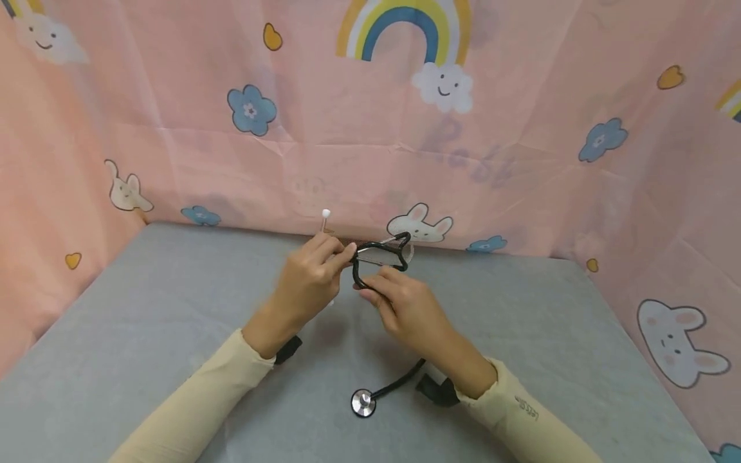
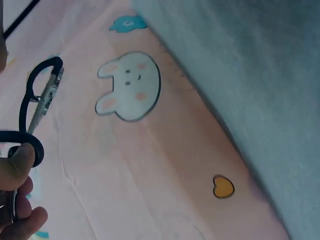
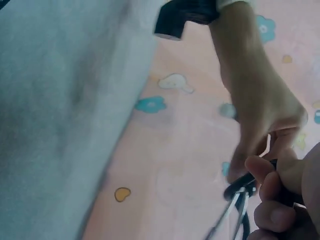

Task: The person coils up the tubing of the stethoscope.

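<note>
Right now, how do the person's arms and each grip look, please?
The left sleeve and right sleeve are long and cream-coloured; the right one bears small dark lettering. A black left wrist piece and black right wrist piece stick out where they end. The left grip and right grip wear no gloves.

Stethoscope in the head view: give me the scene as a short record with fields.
Object: black stethoscope
Left hand: grips it, white ear tip just above
Right hand: pinches the tubing
Surface: grey tabletop
Chestpiece: lower in the picture than both hands; whether it touches the tabletop is unclear
Backdrop: pink cartoon-print cloth
</note>
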Demonstrator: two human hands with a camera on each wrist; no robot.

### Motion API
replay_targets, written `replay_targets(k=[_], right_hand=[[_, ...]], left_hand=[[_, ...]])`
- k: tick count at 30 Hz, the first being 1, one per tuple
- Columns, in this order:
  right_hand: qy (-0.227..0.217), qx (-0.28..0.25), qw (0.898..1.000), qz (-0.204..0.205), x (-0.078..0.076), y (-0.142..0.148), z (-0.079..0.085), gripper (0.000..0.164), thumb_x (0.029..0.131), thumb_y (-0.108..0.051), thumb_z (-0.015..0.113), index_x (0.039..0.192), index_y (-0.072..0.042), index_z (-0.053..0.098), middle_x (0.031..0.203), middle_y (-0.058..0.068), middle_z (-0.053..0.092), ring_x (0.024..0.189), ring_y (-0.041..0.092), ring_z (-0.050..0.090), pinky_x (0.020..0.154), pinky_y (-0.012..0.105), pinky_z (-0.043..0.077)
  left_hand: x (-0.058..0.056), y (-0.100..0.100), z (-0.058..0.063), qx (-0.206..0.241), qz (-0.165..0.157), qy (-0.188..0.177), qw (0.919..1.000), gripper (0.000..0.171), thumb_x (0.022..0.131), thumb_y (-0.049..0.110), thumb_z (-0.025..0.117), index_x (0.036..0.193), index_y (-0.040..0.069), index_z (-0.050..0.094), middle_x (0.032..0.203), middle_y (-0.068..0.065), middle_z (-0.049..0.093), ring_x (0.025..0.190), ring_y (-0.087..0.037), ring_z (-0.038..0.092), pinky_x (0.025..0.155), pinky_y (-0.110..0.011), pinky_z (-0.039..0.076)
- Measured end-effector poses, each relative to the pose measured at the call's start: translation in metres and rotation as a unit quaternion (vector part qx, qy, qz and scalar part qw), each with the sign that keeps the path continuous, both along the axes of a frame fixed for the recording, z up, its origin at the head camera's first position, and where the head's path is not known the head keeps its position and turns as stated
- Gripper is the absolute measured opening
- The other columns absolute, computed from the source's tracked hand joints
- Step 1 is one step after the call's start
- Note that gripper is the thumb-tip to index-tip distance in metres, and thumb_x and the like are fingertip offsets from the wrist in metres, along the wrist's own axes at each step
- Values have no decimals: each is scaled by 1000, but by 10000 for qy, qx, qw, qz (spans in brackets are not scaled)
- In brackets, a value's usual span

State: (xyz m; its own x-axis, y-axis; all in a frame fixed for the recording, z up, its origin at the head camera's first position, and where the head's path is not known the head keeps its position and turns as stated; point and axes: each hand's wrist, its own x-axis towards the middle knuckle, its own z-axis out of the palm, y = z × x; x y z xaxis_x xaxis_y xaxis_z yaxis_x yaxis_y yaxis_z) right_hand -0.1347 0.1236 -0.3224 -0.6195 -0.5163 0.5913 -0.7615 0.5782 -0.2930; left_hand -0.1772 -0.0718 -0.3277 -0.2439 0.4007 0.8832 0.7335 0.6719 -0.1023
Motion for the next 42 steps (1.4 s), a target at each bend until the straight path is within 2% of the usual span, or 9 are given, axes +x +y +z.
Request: replay_targets(k=[4, 8, 18, 22, 26, 29, 32, 36, 42], right_hand=[[-657, -217, 9974, -182, -2, 6, 9, 15, 99, -13, 60, 103, -7, 73, 80, 1, 56, 65, 7, 41, 58, 21, 39], [-1085, -332, 9925, -453, -1, 12, 14, 17, 101, -13, 57, 105, -9, 73, 86, 0, 59, 66, 8, 43, 59, 23, 40], [-812, -249, 9944, -634, -4, 30, 13, 12, 99, -17, 59, 106, -12, 68, 96, 0, 63, 75, 10, 50, 65, 27, 45], [-651, -20, 9979, -63, -16, 47, 16, 15, 98, -14, 61, 112, -13, 65, 108, -1, 65, 88, 10, 55, 73, 29, 48], [-927, 137, 9918, 868, -28, 62, 22, 20, 97, -5, 60, 116, -12, 64, 111, -1, 65, 88, 7, 54, 73, 25, 48], [-944, 44, 9903, 1022, -35, 68, 24, 19, 95, -4, 62, 111, -12, 67, 105, -3, 66, 81, 6, 53, 69, 23, 47], [-999, -231, 9915, 798, -38, 67, 21, 15, 95, -7, 64, 108, -11, 68, 99, -2, 66, 74, 6, 50, 65, 24, 46], [-1548, -975, 9818, 510, -39, 60, 16, 11, 96, -9, 64, 106, -10, 69, 95, 2, 65, 63, 9, 49, 58, 25, 46], [-2175, -1831, 9584, 259, -37, 56, 16, 8, 96, -5, 64, 103, -4, 67, 82, 9, 59, 51, 13, 46, 50, 27, 44]], left_hand=[[4, 6, -5, -361, 54, 158, 9992, 12, 85, -1, 75, 96, 0, 79, 80, -6, 65, 75, -19, 62, 69, -26, 57], [8, 7, -6, -468, -183, 199, 9985, 25, 76, 14, 85, 95, 1, 78, 82, -5, 67, 76, -18, 62, 72, -24, 57], [8, 9, -13, -498, -953, -51, 9942, 29, 72, 16, 89, 95, 3, 79, 84, -3, 67, 78, -15, 60, 67, -20, 53], [6, 8, -12, -842, -1642, -324, 9823, 27, 73, 16, 89, 96, 5, 79, 85, -1, 66, 79, -13, 59, 66, -18, 52], [4, 6, -8, -787, -2541, -693, 9615, 28, 72, 13, 89, 96, 6, 78, 85, -1, 65, 78, -12, 58, 68, -19, 50], [4, 6, -3, -460, -3103, -972, 9445, 28, 71, 11, 89, 96, 5, 77, 85, -2, 67, 78, -13, 58, 68, -20, 49], [5, 8, 1, -272, -3386, -1066, 9345, 26, 71, 10, 89, 94, 3, 78, 85, -4, 68, 80, -14, 60, 71, -21, 50], [8, 11, 1, -131, -3357, -917, 9374, 27, 70, 9, 90, 92, 2, 78, 84, -5, 69, 79, -15, 61, 71, -22, 52], [12, 14, 3, -364, -2837, -457, 9571, 29, 70, 12, 90, 94, 3, 77, 86, -3, 70, 82, -14, 62, 74, -21, 54]])
